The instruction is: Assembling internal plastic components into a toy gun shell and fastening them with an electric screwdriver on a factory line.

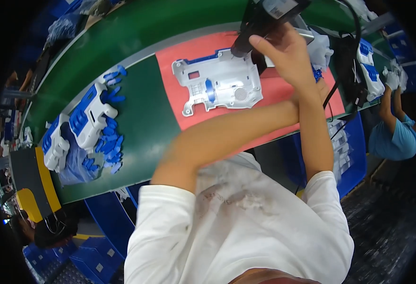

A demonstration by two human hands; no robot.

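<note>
On the red mat (172, 78) lies a white plastic shell (224, 80), inner side up, with a blue strip along its far edge and a blue piece (210, 90) in its middle. My right hand (286, 54) is closed round a black power tool (265, 21) with a round nose. That nose is over the shell's far right edge; whether it touches is unclear. My left forearm crosses under the right one. My left hand (322, 90) is mostly hidden behind the right wrist, near small blue parts (317, 74); its fingers cannot be made out.
Two white-and-blue housings (88, 116) and scattered blue parts (109, 144) rest on the green table (144, 123) at left. A black cable (357, 28) hangs at right. A blue bin (357, 161) stands below the right edge. A co-worker in blue (397, 137) is at far right.
</note>
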